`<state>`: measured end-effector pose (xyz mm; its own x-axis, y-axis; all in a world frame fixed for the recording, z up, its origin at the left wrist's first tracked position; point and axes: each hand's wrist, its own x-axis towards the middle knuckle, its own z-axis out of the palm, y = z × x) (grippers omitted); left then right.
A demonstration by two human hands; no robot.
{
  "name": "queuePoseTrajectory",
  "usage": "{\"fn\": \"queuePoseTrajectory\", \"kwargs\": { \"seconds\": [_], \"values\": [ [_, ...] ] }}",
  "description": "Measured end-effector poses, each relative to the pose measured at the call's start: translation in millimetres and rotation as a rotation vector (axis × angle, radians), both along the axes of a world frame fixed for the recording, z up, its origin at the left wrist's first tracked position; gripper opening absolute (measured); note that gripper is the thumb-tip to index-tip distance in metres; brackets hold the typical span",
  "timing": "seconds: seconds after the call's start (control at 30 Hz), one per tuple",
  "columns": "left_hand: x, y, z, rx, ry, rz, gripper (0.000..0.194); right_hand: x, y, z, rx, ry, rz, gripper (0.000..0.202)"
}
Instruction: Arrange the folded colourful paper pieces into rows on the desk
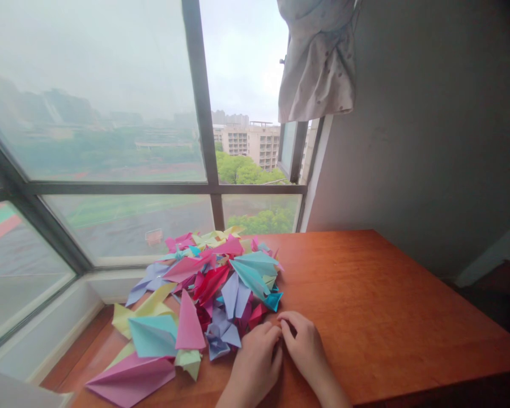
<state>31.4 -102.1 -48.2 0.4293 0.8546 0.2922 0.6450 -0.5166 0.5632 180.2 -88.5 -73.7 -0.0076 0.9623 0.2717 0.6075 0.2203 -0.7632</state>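
Side by side at the front of the wooden table point(365, 294), my two hands meet at the fingertips. My left hand point(258, 354) has its fingers curled inward, right beside the paper heap. Curled the same way, my right hand point(304, 343) brings its thumb and forefinger close to the left fingers. Whatever is between them, if anything, is hidden. Nearest are a red folded paper point(257, 315), a purple-blue folded paper point(221, 335) and a dark turquoise one point(273, 301). A light-blue paper plane point(255, 271) lies on top of the heap.
Several more folded papers spread leftward, including a pink plane point(131, 378), a light-blue one point(153, 335) and a yellow one point(148, 306). Behind them stand window panes in a dark frame point(212, 190). A tied curtain point(318, 68) hangs by the grey wall point(408, 141).
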Motion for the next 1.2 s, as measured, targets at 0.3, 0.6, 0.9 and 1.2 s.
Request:
{"fn": "queuePoseTrajectory", "kwargs": {
  "seconds": [0.3,0.6,0.9,1.2],
  "values": [
    [0,1,-1.2,-0.037,0.075,0.004,0.021,1,1,-1.0,-0.015,-0.002,0.017,0.028],
    [0,0,-2.7,-0.019,0.064,0.001,0.018,1,0,0.1,-0.016,-0.012,0.016,0.030],
    [-7,-16,-3.0,0.048,0.130,-0.012,0.017,1,-2,3.1,-0.001,-0.044,0.019,0.030],
    [-36,-20,-4.7,0.099,0.215,-0.184,0.013,0,-4,4.5,-0.012,-0.038,0.022,0.030]
  ]
}}
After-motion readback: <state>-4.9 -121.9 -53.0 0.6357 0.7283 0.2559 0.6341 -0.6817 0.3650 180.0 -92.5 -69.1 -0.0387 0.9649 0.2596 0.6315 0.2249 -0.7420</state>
